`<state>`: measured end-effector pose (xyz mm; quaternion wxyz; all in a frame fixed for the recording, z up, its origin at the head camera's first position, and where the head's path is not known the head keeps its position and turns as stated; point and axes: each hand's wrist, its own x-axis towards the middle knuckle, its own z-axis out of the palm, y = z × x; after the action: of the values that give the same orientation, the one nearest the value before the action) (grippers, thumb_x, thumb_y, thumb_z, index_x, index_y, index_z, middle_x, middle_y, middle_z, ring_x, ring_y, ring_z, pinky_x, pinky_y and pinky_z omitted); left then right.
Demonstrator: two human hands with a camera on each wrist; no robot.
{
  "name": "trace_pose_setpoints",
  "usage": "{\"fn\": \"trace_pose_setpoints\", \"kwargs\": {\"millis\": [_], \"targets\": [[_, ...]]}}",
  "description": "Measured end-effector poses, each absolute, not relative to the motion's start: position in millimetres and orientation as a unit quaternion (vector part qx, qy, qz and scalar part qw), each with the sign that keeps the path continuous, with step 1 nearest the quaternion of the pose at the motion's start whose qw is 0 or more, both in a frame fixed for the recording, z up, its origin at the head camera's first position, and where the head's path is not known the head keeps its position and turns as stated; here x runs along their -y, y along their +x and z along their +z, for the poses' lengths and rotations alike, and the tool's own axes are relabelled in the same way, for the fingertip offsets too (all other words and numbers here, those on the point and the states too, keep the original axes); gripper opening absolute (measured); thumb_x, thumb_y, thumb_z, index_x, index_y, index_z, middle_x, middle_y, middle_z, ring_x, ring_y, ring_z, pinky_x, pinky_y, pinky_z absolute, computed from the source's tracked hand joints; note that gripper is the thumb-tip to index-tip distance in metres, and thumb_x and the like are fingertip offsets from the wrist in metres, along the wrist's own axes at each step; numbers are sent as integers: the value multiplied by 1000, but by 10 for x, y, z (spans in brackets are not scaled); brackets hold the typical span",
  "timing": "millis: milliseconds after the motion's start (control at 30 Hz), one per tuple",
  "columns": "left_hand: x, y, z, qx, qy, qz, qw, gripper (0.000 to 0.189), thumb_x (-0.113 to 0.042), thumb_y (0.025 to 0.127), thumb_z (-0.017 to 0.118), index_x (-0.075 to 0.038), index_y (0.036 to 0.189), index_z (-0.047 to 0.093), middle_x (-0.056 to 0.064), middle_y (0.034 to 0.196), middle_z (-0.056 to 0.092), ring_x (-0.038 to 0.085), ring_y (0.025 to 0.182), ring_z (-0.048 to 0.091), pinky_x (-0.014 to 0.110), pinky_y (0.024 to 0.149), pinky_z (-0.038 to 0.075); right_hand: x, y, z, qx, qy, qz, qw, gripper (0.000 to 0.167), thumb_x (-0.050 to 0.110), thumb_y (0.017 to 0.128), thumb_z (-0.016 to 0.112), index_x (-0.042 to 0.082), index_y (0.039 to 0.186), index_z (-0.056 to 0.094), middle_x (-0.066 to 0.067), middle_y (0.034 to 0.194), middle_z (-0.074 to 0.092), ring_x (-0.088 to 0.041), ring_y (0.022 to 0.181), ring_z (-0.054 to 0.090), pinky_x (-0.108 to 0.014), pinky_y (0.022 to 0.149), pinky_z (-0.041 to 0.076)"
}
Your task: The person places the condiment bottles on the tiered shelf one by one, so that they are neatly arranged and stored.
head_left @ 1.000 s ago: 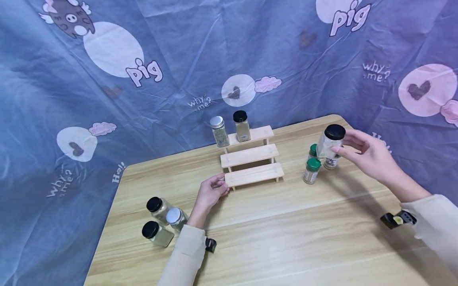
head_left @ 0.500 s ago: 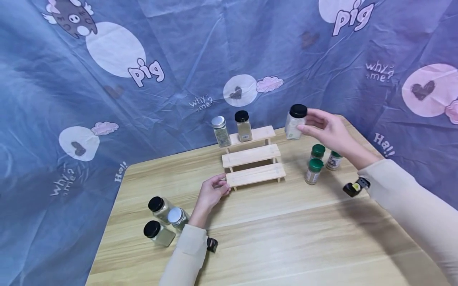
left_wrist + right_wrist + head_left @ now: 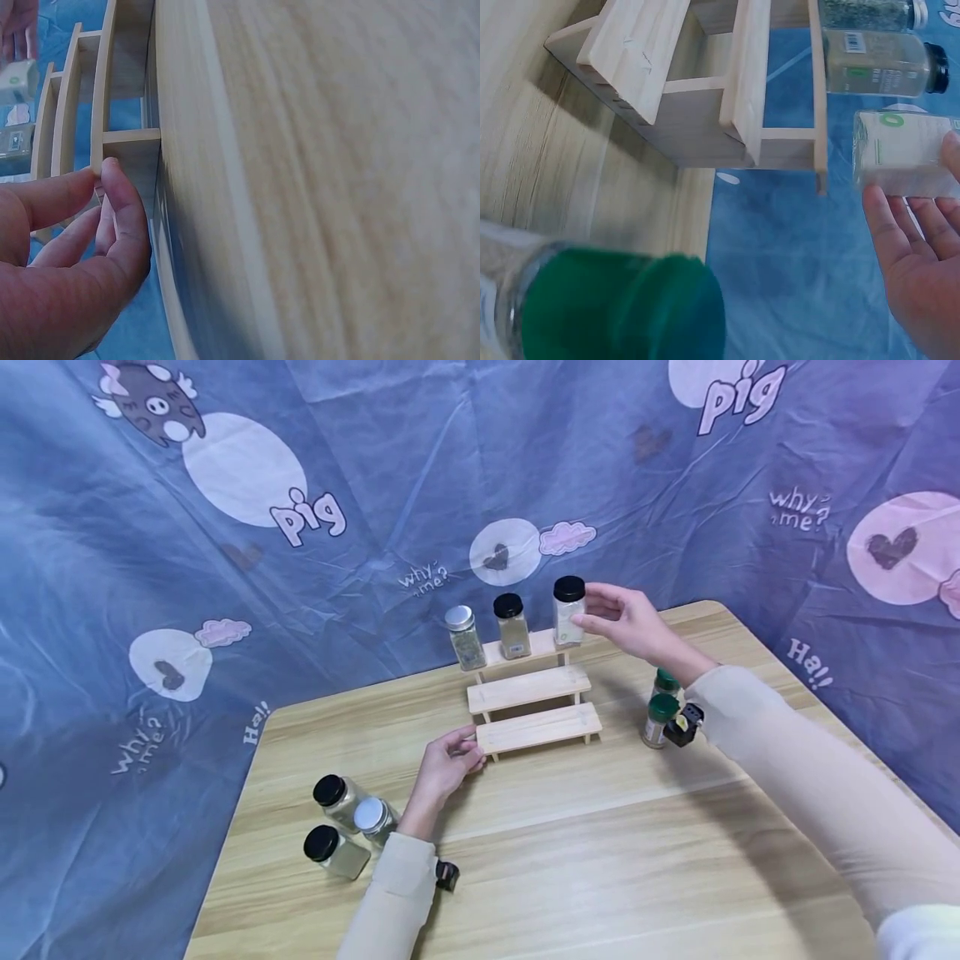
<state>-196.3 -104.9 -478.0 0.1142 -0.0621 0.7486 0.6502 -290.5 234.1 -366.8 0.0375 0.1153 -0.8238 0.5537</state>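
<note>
A three-tier wooden rack (image 3: 538, 728) stands toward the back of the table. My left hand (image 3: 444, 768) pinches the left end of its lowest tier; in the left wrist view the thumb and forefinger (image 3: 124, 199) meet at the board's corner. With my right hand (image 3: 630, 622) I grip a black-lidded spice jar (image 3: 568, 620) of white contents, upright at the top tier's right end. The right wrist view shows a gap between this jar's base (image 3: 861, 146) and the board. Left of it on the top tier are a black-lidded jar (image 3: 514, 635) and a silver-lidded jar (image 3: 467, 646).
Green-capped jars (image 3: 660, 720) stand right of the rack, partly behind the right wrist's camera. By the left forearm are a silver-lidded jar (image 3: 375, 820) and two black-lidded jars, one upright (image 3: 341, 800) and one nearer (image 3: 341, 853). A blue printed cloth (image 3: 360, 485) hangs behind the table.
My right hand has carried the white-filled jar leftward from above the green-capped jars to the top tier's right end. The left hand stays at the lowest tier.
</note>
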Motion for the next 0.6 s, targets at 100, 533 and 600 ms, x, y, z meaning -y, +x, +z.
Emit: {"fn": "trace_pose_setpoints", "kwargs": {"millis": [100, 533, 600], "targets": [[1048, -1961, -4785, -747, -61, 651, 115, 49, 10, 95, 68, 0, 143, 62, 14, 106, 69, 16, 85, 74, 25, 84, 69, -2293, -2967, -3718, 820, 119, 559, 26, 63, 18, 100, 74, 0, 154, 48, -26, 146, 61, -35, 135, 61, -4, 92, 56], [1047, -1974, -4793, -747, -62, 652, 117, 50, 9, 95, 68, -1, 143, 62, 16, 109, 69, 14, 84, 73, 29, 88, 69, -2215, -3025, -3766, 835, 123, 535, 27, 62, 21, 100, 74, 1, 153, 49, -25, 147, 61, -39, 136, 61, -42, 113, 57], [1051, -1980, -4792, -747, -62, 651, 117, 50, 9, 95, 68, -2, 143, 62, 16, 109, 69, 15, 84, 73, 30, 89, 69, -2230, -3012, -3748, 832, 124, 540, 33, 61, 22, 99, 76, 4, 152, 52, -24, 146, 62, -37, 136, 61, -32, 109, 60]]}}
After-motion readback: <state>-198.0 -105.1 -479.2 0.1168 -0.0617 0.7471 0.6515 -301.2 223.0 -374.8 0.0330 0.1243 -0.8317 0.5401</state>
